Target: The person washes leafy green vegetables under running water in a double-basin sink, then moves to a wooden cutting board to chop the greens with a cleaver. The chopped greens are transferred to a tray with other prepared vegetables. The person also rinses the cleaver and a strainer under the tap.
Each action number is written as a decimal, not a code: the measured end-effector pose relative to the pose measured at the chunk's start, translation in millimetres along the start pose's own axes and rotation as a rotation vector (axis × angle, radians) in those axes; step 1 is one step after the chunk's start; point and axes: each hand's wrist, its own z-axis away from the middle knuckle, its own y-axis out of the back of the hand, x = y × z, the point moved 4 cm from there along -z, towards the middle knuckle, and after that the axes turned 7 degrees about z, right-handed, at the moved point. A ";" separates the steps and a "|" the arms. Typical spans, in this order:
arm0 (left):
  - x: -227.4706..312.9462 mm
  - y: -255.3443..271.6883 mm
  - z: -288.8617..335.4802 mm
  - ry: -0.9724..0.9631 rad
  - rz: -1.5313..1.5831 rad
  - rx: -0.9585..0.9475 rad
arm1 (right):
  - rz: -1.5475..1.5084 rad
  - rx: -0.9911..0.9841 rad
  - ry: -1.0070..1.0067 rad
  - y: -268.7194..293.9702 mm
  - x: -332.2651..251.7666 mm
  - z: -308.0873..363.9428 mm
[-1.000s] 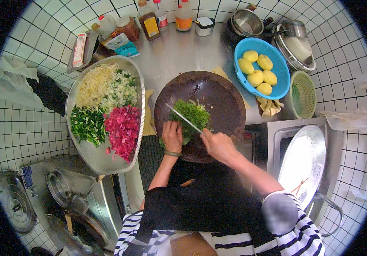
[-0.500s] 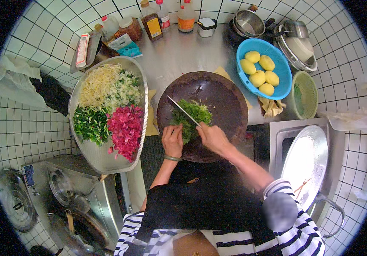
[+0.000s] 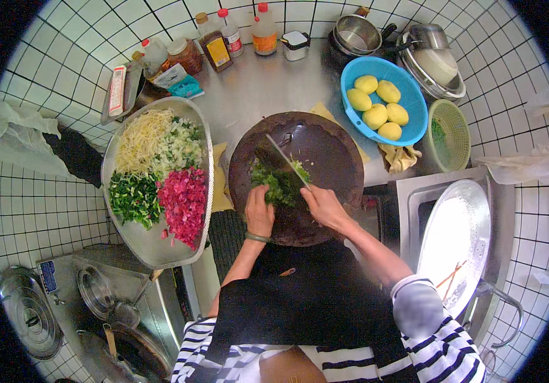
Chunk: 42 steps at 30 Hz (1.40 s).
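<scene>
On a round dark chopping block (image 3: pixel 341 159) lies a heap of chopped leafy greens (image 3: pixel 279 189). My right hand (image 3: pixel 325 207) grips the handle of a kitchen knife (image 3: pixel 289 162), whose blade slants away to the upper left across the greens. The blade hides part of the heap, and paler bits lie along its right side. At the heap's near left edge, my left hand (image 3: pixel 260 212) has its fingers curled and pressed against the greens, thumb partly hidden. A green bangle (image 3: pixel 258 237) circles that wrist.
To the left, a large metal tray (image 3: pixel 135 237) holds bean sprouts, white bits, dark greens and pink chopped pieces. A blue basket (image 3: pixel 417 121) of peeled potatoes stands back right, beside a pale green basket (image 3: pixel 464 137). Bottles (image 3: pixel 215 48) line the wall; a shiny metal basin (image 3: pixel 456 236) is at right.
The knife has shifted right across the heap and its blade has tilted. My left hand stays at the greens with its fingers curled. The whole view has moved slightly.
</scene>
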 end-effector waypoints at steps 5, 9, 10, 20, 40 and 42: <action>-12.0 -6.7 -3.4 0.041 -0.051 0.049 | 0.258 0.022 -0.033 10.0 -21.4 20.8; -15.3 -5.0 -10.9 0.118 -0.104 0.097 | 0.216 -0.003 0.087 -9.1 -40.3 8.2; -14.7 -2.8 -12.7 0.085 -0.112 0.132 | 0.242 0.031 0.058 -7.9 -38.9 6.7; -5.4 0.6 -3.0 -0.127 -0.216 -0.010 | 0.129 0.056 0.175 -7.6 -42.5 4.2; -28.2 -1.6 -3.5 0.134 0.066 0.088 | 0.297 -0.178 -0.066 -9.4 -17.3 8.7; -27.7 -4.2 -5.8 0.174 0.108 0.071 | 0.210 -0.006 0.051 -8.9 -25.7 5.1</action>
